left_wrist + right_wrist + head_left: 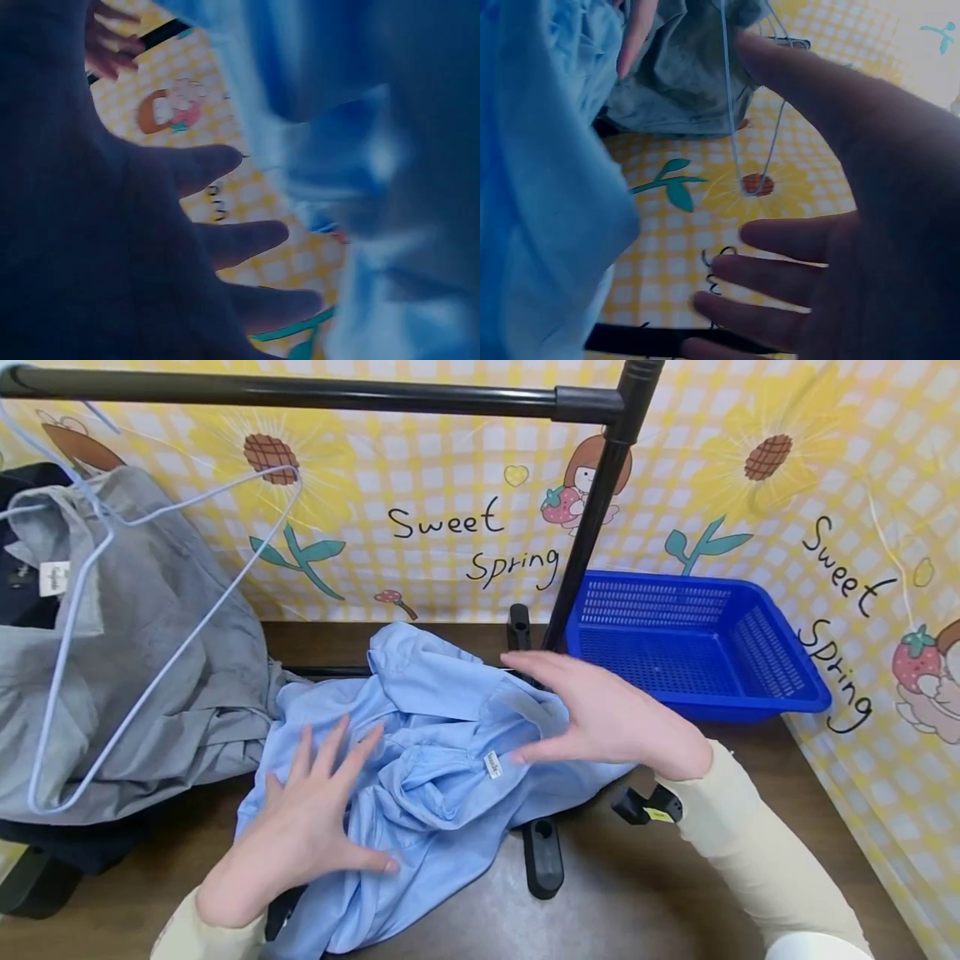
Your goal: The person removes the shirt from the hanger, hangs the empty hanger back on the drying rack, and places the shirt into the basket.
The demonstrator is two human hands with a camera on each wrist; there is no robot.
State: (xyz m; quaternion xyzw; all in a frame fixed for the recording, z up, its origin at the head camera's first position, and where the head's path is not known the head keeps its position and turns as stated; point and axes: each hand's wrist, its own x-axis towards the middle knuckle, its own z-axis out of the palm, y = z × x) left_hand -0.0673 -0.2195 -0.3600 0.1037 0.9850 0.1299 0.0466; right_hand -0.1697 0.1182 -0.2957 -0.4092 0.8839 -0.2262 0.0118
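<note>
A crumpled light blue shirt [442,702] with a small white collar label lies on the table, below the rack. Over its left part my left hand [307,827] is spread, fingers apart. My right hand [607,714] hovers at the collar side, thumb and fingers extended and nothing gripped. In the left wrist view, the blue cloth [330,142] is beside the straight fingers [247,244]. The right wrist view shows a gap between the shirt [562,195] and my right hand [795,277].
A black clothes rack [450,397] spans the back, with its foot [543,858] on the table. Left hang an empty pale hanger [180,668] and a grey garment [172,610], a dark one behind. A blue plastic basket [675,702] stands at the right.
</note>
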